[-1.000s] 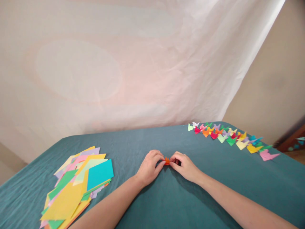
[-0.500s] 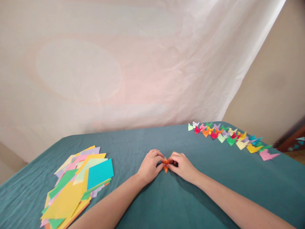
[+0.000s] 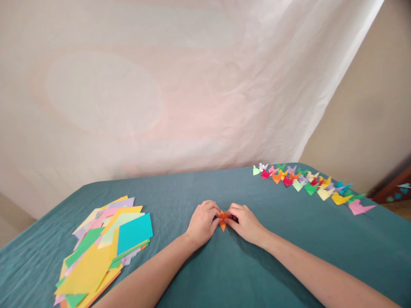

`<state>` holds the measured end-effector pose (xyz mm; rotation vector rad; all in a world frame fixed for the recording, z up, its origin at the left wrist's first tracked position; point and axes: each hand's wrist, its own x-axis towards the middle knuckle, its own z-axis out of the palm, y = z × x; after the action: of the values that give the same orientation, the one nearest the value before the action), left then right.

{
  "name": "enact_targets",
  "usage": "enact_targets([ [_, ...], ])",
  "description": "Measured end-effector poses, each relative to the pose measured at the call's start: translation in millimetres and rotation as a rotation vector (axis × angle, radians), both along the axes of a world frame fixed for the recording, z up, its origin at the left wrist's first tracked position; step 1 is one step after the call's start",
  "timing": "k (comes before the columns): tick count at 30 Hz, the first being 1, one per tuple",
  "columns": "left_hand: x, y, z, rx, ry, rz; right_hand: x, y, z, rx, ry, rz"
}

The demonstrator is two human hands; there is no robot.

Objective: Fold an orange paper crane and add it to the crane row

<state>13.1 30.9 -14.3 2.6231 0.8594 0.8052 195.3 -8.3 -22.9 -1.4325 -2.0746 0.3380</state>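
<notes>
A small folded piece of orange paper (image 3: 223,224), pointed at its lower end, is held between my two hands just above the tablecloth. My left hand (image 3: 203,222) pinches its left side between thumb and fingers. From the other side my right hand (image 3: 244,223) grips it the same way, fingers curled. Fingertips cover both sides of the paper, so only its middle and lower point show plainly.
Loose coloured paper sheets (image 3: 93,261) lie in a spread pile at the left. Rows of folded paper birds (image 3: 300,184) stand along the right far side of the table. A teal cloth (image 3: 180,188) covers the table; a pale curtain (image 3: 192,107) hangs behind it.
Both hands keep their pinch on the orange paper. Its upper point looks shorter and more folded than before, while the hands have barely shifted.
</notes>
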Motion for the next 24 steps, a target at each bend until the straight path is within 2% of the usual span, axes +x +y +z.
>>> enact_targets([
  [5, 0.2, 1.8, -3.0, -0.011, -0.033, 0.012, 0.2, 0.3, 0.3, 0.011, -0.03, -0.005],
  [12, -1.6, 2.0, -2.5, -0.008, -0.051, 0.017, 1.5, -2.0, 0.1, 0.01, 0.075, 0.003],
  [20, -0.9, 1.2, -4.1, -0.01, -0.082, -0.025, 2.1, -1.3, -1.9, 0.058, 0.007, 0.023],
  [24, -0.9, 1.0, -3.9, -0.011, -0.083, -0.024, 1.5, -2.5, -1.3, 0.037, 0.043, 0.026],
])
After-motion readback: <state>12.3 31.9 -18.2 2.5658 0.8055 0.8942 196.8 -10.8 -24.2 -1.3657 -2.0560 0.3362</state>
